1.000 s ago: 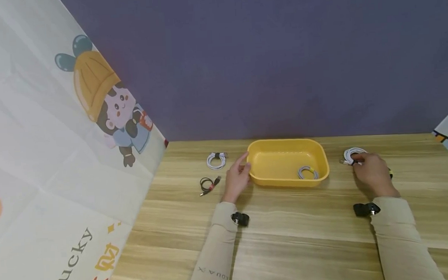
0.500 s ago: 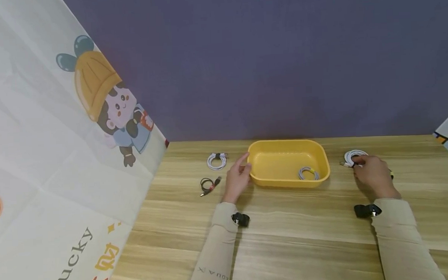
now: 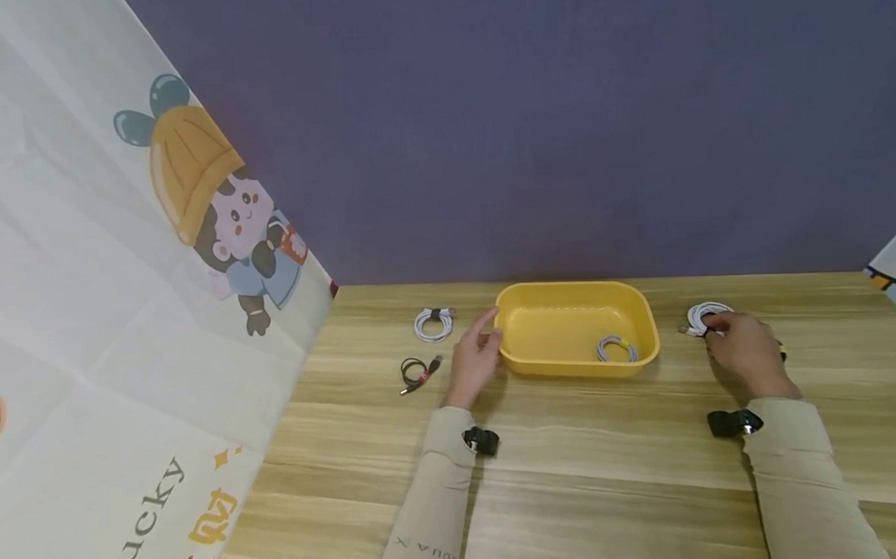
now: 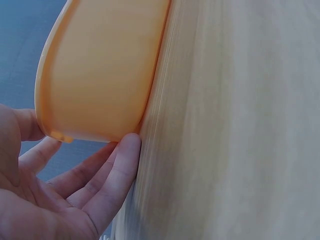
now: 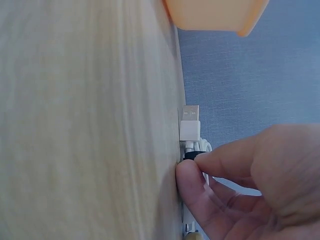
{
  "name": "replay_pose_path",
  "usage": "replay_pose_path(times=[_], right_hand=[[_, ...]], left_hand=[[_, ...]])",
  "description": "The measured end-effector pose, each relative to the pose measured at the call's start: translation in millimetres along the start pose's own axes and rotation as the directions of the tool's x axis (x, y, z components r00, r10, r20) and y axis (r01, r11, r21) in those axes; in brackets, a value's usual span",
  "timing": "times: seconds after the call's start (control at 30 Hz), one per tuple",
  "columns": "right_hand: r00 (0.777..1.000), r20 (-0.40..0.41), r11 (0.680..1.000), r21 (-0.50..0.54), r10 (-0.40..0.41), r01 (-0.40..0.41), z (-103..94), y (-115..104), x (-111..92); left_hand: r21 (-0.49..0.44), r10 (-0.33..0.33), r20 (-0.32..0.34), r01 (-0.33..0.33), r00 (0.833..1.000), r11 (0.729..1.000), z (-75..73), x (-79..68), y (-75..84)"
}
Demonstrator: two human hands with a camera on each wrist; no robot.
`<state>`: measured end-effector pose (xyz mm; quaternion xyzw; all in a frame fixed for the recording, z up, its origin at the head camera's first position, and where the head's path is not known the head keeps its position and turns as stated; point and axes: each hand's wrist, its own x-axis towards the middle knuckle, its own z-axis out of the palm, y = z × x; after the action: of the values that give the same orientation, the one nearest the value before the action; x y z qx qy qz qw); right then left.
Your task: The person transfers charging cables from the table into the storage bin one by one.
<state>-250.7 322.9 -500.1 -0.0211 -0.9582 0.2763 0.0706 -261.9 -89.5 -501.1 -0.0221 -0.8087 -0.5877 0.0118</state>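
A yellow plastic bin point(image 3: 519, 361) stands near the back of the table, with a coiled grey cable point(image 3: 605, 354) inside at its right end. My left hand point(image 3: 472, 362) touches the bin's left end, fingers extended along the wall; the left wrist view shows the thumb at the rim and a fingertip low by the table. To the bin's right, my right hand point(image 3: 747, 351) pinches the black strap point(image 5: 194, 155) of a coiled white USB cable point(image 3: 701, 317) between thumb and index finger. Its metal plug point(image 5: 190, 114) points toward the bin.
Left of the bin lie another coiled white cable point(image 3: 432, 324) and a short black cable point(image 3: 414, 371) with a red tie. A black-and-yellow bit point(image 3: 782, 350) shows past my right hand, mostly hidden. A dark blue wall point(image 3: 562, 141) rises behind the wooden table point(image 3: 592, 473).
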Motion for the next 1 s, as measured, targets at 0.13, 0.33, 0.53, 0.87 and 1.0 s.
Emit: replay_pose_path(times=[0.13, 0.33, 0.53, 0.87, 1.0], right_hand=[[1.0, 0.007, 1.0, -0.002, 0.009, -0.009, -0.8, -0.8, 0.4], [1.0, 0.003, 1.0, -0.012, 0.011, -0.011, -0.9, -3.0, 2.1], [1.0, 0.017, 1.0, -0.008, 0.026, -0.026, -2.1, -8.6, 2.1], [0.999, -0.001, 0.999, 0.002, 0.046, -0.046, 0.3, -13.0, 2.1], [0.998, -0.005, 0.998, 0.005, 0.055, -0.055, -0.8, -14.6, 1.5]], left_hand=[[0.0, 0.001, -0.003, -0.001, 1.0, 1.0, 0.2, -0.2, 1.5], [0.005, 0.0, -0.006, 0.0, 1.0, 1.0, -0.2, 1.2, 0.2], [0.001, -0.003, -0.01, 0.003, 1.0, 1.0, -0.6, 1.6, 0.4], [-0.006, -0.012, -0.008, 0.012, 1.0, 1.0, -0.9, -0.9, 0.2], [-0.013, -0.012, -0.007, 0.012, 1.0, 1.0, 0.0, -1.3, 1.1]])
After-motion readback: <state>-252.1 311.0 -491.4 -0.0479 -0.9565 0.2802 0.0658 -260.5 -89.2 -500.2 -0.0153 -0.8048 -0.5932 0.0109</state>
